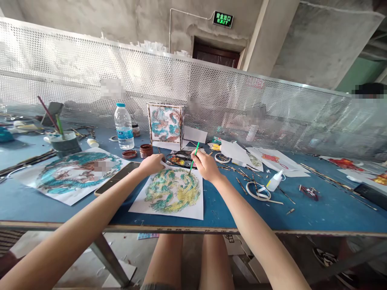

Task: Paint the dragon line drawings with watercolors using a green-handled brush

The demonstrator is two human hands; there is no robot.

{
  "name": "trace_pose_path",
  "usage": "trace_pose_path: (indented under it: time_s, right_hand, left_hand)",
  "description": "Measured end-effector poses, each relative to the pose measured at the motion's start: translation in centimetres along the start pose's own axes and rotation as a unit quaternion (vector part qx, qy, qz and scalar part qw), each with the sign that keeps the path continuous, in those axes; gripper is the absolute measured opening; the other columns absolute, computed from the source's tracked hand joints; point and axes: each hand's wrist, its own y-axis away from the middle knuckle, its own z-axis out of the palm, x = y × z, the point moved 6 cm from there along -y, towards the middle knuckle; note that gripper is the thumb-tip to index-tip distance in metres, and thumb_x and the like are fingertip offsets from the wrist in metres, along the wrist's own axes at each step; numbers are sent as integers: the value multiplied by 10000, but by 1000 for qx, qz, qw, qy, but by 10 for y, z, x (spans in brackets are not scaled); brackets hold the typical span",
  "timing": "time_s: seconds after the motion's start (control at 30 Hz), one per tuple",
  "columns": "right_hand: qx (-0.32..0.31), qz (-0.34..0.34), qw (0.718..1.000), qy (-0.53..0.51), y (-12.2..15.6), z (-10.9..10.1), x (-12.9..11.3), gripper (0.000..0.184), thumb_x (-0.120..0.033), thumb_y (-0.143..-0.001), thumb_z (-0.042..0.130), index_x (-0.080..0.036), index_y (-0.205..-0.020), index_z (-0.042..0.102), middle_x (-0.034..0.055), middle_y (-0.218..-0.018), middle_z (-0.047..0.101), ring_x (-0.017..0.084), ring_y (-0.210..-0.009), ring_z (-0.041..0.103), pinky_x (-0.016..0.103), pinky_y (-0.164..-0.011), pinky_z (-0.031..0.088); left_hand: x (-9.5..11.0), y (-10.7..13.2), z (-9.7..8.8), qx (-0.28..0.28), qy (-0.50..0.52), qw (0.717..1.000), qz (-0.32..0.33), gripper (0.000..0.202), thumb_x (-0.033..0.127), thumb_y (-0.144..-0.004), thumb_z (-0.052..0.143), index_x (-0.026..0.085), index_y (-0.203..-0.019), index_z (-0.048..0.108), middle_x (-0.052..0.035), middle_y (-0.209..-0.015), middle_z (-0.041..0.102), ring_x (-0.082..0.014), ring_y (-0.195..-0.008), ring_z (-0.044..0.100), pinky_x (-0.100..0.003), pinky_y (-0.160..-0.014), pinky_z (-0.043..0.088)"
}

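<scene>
My right hand (204, 164) is closed round a thin green paintbrush (195, 155), whose tip touches the top edge of a round green and yellow painting (173, 190) on white paper. My left hand (152, 163) rests with curled fingers on the paper's upper left corner, holding it down. Just behind both hands lies a dark paint palette (180, 159) with several colour wells.
On the blue table (317, 209): a larger teal painting (75, 172) at left, a phone (116, 183) beside the paper, a water bottle (123, 127), small brown jars (146, 150), a brush pot (65, 143), a painted box lantern (165, 125), a glue bottle (275, 181), tape rings and sticks at right. A perforated metal screen stands behind.
</scene>
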Motion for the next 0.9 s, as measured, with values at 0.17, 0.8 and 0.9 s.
trace_pose_path:
  time_s: [0.17,0.8,0.9]
  right_hand:
    - [-8,-6,999,-34,1,7,-2,229,-305,-942,314,-196,-892,510,34,-774,591,163,-737,564,241,-648,391]
    - [-16,-9,999,-47,-1,11,-3,227,-312,-941,321,-195,-889,510,40,-794,590,165,-736,558,241,-645,389]
    - [-21,-14,999,-44,-1,12,-3,223,-311,-939,327,-197,-885,512,41,-796,590,167,-735,557,242,-636,387]
  left_hand:
    - [0,1,-1,-7,8,1000,0,327,292,-667,509,208,-974,584,-83,-1034,631,-253,-916,595,-265,-663,463]
    - [5,5,-2,-27,-3,1000,5,331,278,-665,511,199,-977,586,-92,-1036,630,-260,-932,588,-273,-679,472]
    - [5,5,-3,-26,-2,1000,11,330,277,-669,505,193,-978,586,-95,-1036,628,-263,-934,587,-281,-683,471]
